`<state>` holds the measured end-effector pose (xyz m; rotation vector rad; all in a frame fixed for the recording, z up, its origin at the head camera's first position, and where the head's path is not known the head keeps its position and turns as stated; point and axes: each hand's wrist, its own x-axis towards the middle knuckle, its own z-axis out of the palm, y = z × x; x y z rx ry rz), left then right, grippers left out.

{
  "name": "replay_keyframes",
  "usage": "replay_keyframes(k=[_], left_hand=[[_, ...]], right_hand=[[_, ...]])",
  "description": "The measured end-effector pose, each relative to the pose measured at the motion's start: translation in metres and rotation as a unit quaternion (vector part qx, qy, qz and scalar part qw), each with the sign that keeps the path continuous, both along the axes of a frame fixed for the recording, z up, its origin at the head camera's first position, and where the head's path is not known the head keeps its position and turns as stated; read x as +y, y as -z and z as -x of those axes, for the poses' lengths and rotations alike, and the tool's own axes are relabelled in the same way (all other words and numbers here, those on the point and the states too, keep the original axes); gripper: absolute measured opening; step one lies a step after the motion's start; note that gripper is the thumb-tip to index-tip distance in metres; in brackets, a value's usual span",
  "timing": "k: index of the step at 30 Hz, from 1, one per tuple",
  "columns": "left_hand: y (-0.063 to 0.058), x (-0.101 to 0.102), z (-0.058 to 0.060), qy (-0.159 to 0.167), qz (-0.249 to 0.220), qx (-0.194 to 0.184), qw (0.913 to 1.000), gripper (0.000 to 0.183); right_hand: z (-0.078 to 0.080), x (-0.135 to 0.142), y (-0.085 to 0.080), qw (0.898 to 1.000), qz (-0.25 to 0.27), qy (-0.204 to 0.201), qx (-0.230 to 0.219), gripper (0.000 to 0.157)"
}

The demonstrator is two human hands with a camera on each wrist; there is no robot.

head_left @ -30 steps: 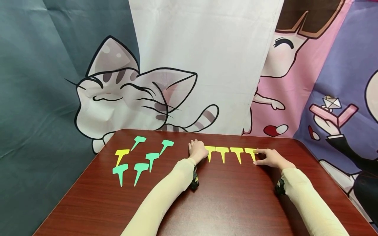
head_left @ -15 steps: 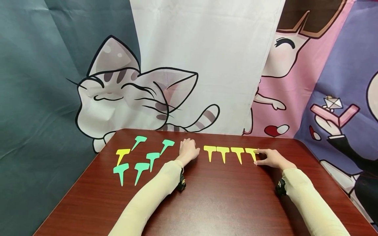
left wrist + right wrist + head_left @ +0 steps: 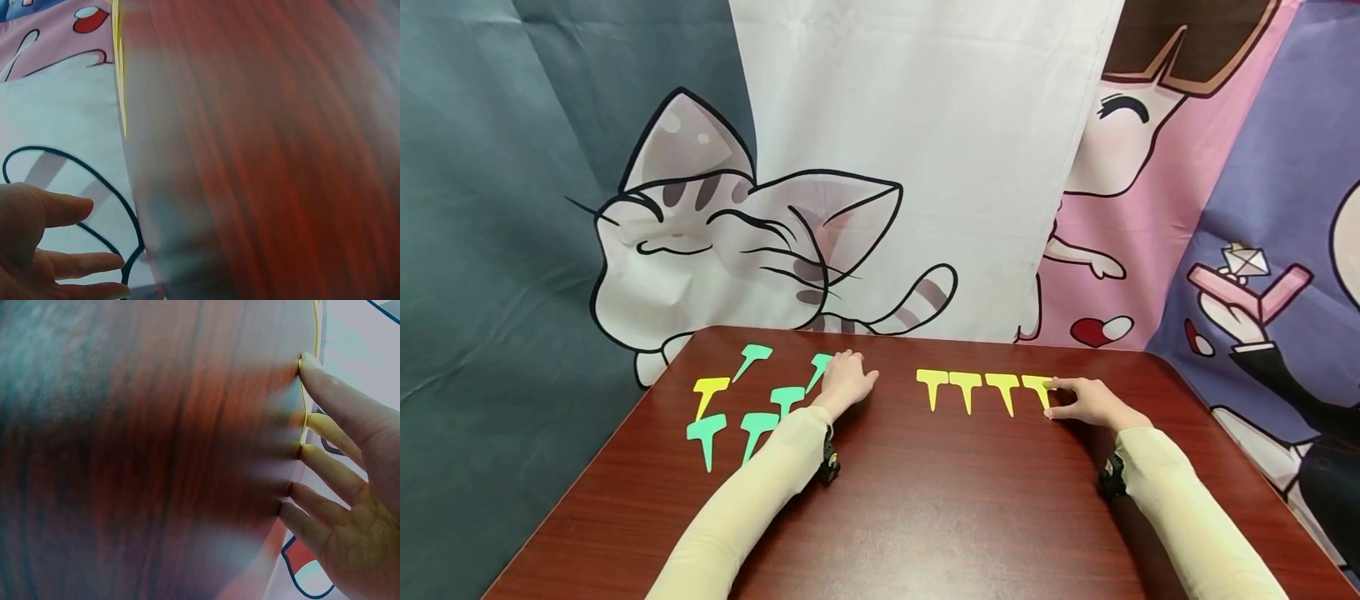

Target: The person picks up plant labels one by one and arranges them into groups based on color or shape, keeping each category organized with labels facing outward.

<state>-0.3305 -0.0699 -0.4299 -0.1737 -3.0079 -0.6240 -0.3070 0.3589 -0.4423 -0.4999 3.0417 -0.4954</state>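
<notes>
Yellow tag [image 3: 1035,383], right end of the row on the bench [image 3: 925,517]: probably light, bendy, slippery, so grab the edges. Right hand [image 3: 1093,403] pinches it; left hand [image 3: 847,382], relaxed and empty, is by a green tag [image 3: 820,363].

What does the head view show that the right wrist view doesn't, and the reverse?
Head only: the left hand, five green T-shaped pieces, a lone yellow piece beside them. Right wrist only: the palm side of the right hand. Both: that hand, the held yellow piece (nearly edge-on from the wrist), the tabletop and the printed backdrop.
</notes>
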Motion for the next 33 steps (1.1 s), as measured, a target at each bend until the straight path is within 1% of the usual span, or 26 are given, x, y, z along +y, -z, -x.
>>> replay_keyframes(k=[6, 10, 17, 22, 29, 33], left_hand=[[-0.002, -0.023, -0.001, -0.007, 0.002, -0.001, 1.0000, 0.047], [-0.003, -0.036, -0.001, -0.013, 0.001, -0.009, 0.9999, 0.051], [-0.005, -0.062, -0.003, -0.018, 0.022, -0.025, 0.9993, 0.057], [-0.007, -0.080, -0.006, -0.024, 0.028, -0.019, 0.9991, 0.055], [-0.004, -0.103, -0.010, -0.026, 0.031, -0.020, 0.9990, 0.052], [-0.006, -0.116, -0.011, -0.036, 0.032, -0.022, 0.9986, 0.052]], right_hand=[[0.000, 0.000, 0.000, 1.000, -0.001, 0.002, 0.000, 0.067], [0.001, 0.001, -0.001, 1.000, -0.001, 0.002, 0.001, 0.067], [0.002, 0.002, 0.001, 1.000, -0.009, -0.001, 0.002, 0.068], [0.002, 0.002, 0.000, 1.000, -0.007, -0.001, 0.004, 0.068], [0.000, 0.003, 0.000, 1.000, -0.008, 0.002, -0.002, 0.070], [0.001, 0.003, 0.001, 1.000, -0.007, 0.002, 0.000, 0.070]])
